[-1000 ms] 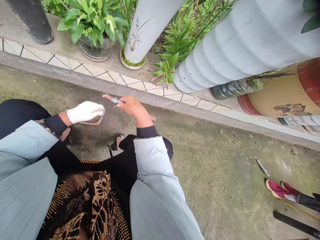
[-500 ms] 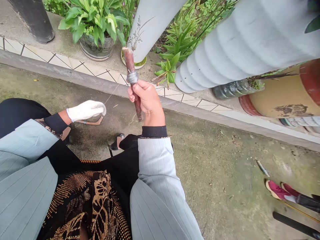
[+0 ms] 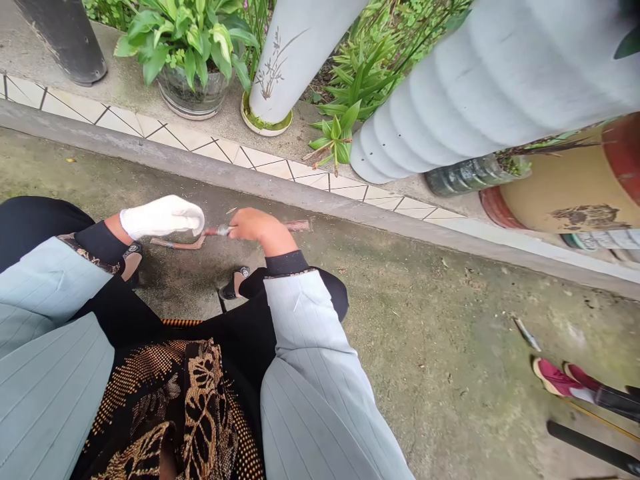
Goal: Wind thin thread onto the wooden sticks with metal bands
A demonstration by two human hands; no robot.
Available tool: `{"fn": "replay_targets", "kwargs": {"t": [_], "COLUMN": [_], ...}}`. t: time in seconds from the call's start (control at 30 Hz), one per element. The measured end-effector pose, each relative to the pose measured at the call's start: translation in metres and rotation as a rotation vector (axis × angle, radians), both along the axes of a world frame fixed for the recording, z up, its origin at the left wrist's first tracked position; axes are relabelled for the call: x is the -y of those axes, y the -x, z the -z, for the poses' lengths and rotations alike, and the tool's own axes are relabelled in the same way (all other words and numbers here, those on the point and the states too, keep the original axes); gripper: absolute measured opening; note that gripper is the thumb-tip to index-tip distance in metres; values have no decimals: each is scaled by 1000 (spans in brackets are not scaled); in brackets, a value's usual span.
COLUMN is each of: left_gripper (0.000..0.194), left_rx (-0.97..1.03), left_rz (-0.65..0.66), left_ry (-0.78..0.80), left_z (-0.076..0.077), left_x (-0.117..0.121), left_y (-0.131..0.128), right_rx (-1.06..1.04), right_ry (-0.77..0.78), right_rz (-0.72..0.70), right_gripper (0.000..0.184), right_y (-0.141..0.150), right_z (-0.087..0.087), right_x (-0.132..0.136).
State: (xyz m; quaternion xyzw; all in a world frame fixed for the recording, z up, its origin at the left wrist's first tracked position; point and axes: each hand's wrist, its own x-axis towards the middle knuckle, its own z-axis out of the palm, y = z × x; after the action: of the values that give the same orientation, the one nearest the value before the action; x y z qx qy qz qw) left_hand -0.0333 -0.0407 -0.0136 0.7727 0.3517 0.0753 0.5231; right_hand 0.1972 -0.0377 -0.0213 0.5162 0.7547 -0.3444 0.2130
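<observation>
My right hand [image 3: 253,225] is closed around a reddish-brown stick [image 3: 299,226], which now lies level, its far end pointing right. A coil of silvery wire [image 3: 223,230] wraps the stick just left of the fingers. My left hand [image 3: 167,217], in a white glove, is curled with its fingertips pinched on the thin wire, close to the stick's left end; the wire inside the glove is hidden. Below the glove shows a bent brown stick [image 3: 189,245] with a band on it; whether it rests on the ground I cannot tell.
A tiled ledge [image 3: 223,150] runs across ahead, bearing a potted plant [image 3: 193,93], a white tapered column [image 3: 280,73] and a large ribbed white vessel [image 3: 425,113]. At right on the concrete [image 3: 425,333] are another person's red shoes [image 3: 555,379] and a small tool-like object [image 3: 526,333].
My right hand has come down and left, turning the wire-wrapped stick from upright to level. My gloved left hand has shifted slightly up and left.
</observation>
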Motion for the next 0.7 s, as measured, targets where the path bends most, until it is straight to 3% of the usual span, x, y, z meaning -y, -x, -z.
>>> {"fn": "replay_targets", "kwargs": {"t": [0.1,0.17,0.23,0.3,0.4,0.5,0.6,0.7], "left_gripper": [30,27,25,26,33,38,40,40], "left_rx": [-44,-46,-8,52,122,112,48,-51], "left_rz": [-147,-249,-345,-375,-242,-88,-9,43], "left_ry": [-90,-115,-88,-16,77,57,-39,-160], "left_z": [6,11,15,18,20,23,28,33], "left_x": [-5,-9,-12,-12,-8,-2,-2,-3], "left_y": [0,-1,-2,-5,-10,-14,-15,-14], "right_rx": [-214,-439,-643,-843,-1001,-824,-487,-258], "right_ry": [365,494,438,278,4,-174,-285,-272], "right_rz": [-207,-251,-195,9,343,441,348,229], "right_gripper": [10,12,15,22,31,30,23,18], "right_y": [9,4,-8,-21,-30,-25,-15,-8], "right_z": [0,-7,-16,-24,-22,-9,0,-2], "right_x": [6,8,6,2,-3,-7,-7,-4]}}
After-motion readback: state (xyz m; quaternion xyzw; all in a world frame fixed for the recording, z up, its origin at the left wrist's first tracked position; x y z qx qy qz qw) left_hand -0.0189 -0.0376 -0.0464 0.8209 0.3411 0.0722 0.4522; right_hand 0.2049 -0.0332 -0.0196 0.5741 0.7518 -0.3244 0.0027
